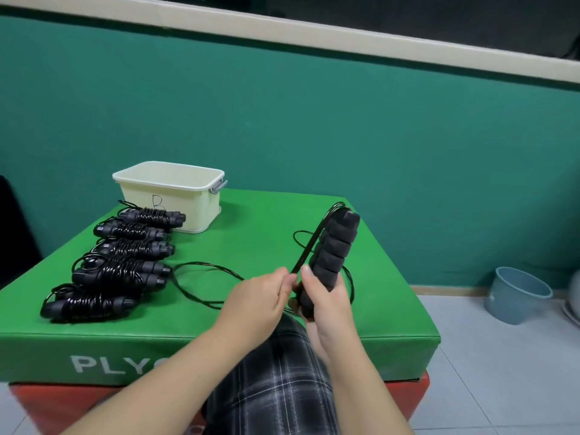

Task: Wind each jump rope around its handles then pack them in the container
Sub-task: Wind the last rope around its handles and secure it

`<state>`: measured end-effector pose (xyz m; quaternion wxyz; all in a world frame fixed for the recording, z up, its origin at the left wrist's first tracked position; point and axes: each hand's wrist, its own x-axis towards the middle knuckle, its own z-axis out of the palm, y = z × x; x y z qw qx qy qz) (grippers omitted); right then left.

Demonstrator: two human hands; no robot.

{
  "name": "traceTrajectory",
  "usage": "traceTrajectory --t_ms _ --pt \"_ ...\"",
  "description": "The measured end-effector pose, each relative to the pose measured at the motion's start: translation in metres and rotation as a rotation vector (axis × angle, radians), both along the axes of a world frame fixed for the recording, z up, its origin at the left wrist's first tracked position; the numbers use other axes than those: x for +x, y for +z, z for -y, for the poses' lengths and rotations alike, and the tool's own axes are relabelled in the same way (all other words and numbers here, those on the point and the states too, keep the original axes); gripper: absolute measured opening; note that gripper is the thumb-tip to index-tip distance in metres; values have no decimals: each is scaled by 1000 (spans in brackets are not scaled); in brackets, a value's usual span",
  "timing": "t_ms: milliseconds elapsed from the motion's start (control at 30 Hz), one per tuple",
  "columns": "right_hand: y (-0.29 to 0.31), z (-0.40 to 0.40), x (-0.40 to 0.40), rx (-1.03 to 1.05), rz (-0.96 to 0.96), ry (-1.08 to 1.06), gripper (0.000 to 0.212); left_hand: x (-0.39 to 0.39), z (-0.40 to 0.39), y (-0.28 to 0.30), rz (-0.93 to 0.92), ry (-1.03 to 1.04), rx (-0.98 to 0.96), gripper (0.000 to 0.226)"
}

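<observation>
My right hand point(326, 296) grips the lower end of a pair of black foam jump-rope handles point(337, 243), held side by side and tilted up to the right. My left hand point(260, 299) pinches the black cord point(306, 251) just left of the handles, pulled taut toward their top end. Slack cord point(201, 265) loops over the green box top point(260, 221). Several wound black jump ropes point(122, 249) lie in a row on the left. A cream plastic container point(171, 196), open and without a lid, stands behind that row.
The green padded box sits on a red block point(420, 390); its front edge is close to my plaid-clad lap point(276, 381). A blue bucket point(518, 293) stands on the tiled floor at the right. A teal wall runs behind.
</observation>
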<state>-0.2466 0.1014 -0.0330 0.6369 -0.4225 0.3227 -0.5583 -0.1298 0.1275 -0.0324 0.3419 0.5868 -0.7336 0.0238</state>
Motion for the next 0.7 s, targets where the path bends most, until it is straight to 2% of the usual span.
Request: traceTrajectory --t_ms 100,167,400,500,700 --pt "-1 2 2 -15 -36 -60 12 -4 -2 -7 156 43 98 31" --pt "-3 1 5 -23 -66 -77 9 -4 -2 -7 235 62 127 32" --pt "-5 4 8 -101 -230 -146 19 7 2 5 517 16 220 35" --pt "-6 5 11 -140 -333 -162 22 14 1 6 529 -8 236 31" --pt "-3 10 6 -164 -445 -216 14 28 4 2 546 -102 297 30"
